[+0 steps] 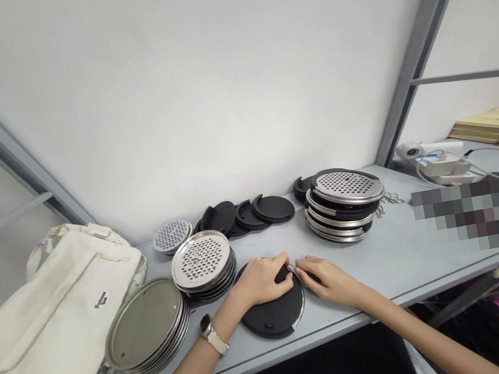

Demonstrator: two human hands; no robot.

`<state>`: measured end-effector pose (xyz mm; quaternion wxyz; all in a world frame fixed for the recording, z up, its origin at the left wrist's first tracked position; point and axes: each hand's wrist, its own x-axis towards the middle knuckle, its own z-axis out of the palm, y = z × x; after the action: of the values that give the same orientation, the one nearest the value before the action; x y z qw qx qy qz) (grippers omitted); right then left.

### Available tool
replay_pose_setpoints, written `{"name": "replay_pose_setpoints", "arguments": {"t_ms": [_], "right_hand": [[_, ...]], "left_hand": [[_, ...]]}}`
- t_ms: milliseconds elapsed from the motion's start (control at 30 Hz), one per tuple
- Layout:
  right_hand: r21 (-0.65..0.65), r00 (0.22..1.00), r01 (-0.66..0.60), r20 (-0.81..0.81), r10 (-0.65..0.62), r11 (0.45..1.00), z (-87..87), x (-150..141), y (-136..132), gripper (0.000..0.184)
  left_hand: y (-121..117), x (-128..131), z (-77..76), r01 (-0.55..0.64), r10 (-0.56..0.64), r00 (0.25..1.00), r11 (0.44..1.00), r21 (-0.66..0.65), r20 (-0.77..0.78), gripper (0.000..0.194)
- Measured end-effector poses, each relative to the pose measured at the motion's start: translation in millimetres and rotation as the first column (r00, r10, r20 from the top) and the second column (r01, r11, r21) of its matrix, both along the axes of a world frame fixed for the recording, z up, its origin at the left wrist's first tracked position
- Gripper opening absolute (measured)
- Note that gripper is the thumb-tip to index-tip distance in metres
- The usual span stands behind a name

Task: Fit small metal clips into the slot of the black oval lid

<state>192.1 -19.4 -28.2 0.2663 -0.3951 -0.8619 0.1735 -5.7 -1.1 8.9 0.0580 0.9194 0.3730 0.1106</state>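
Observation:
A round black disc (271, 318) lies near the front edge of the table, with a short metallic stretch along its right rim. My left hand (262, 280), a watch on its wrist, rests over the disc with its thumb and forefinger closed on the far right edge. At that edge a small metal clip (290, 267) shows between my two hands. From the right, my right hand (325, 278) pinches the clip with closed fingers. How the clip joins the disc is hidden by my fingertips.
Left of the disc stand stacks of perforated metal grater discs (202, 262) and olive-green plates (146, 325), beside a cream bag (53, 328). Black round covers (273, 208) lie by the wall. A mixed stack (346, 190) and loose metal clips (390, 198) sit at the right.

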Motion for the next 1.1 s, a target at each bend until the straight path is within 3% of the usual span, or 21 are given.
{"name": "replay_pose_setpoints", "arguments": {"t_ms": [267,467,833,1100], "right_hand": [[0.058,0.994,0.071,0.082,-0.076,0.996,-4.6,-1.0,2.9,0.026],[0.086,0.993,0.04,0.104,-0.049,0.995,-7.2,-1.4,4.3,0.024],[0.079,0.998,0.031,0.049,-0.035,0.996,-2.3,-1.6,1.6,0.026],[0.071,0.995,0.095,0.025,-0.096,0.993,-2.3,-0.4,1.5,0.024]], "left_hand": [[-0.9,-0.1,1.3,-0.017,0.016,1.0,1.0,0.019,0.013,0.027],[-0.2,-0.2,1.9,0.02,-0.02,1.0,1.0,0.008,-0.021,0.024],[1.0,-0.4,2.5,0.025,-0.024,0.999,1.0,0.012,-0.031,0.015],[1.9,-1.1,1.9,0.025,-0.024,1.0,1.0,-0.009,0.007,0.015]]}}
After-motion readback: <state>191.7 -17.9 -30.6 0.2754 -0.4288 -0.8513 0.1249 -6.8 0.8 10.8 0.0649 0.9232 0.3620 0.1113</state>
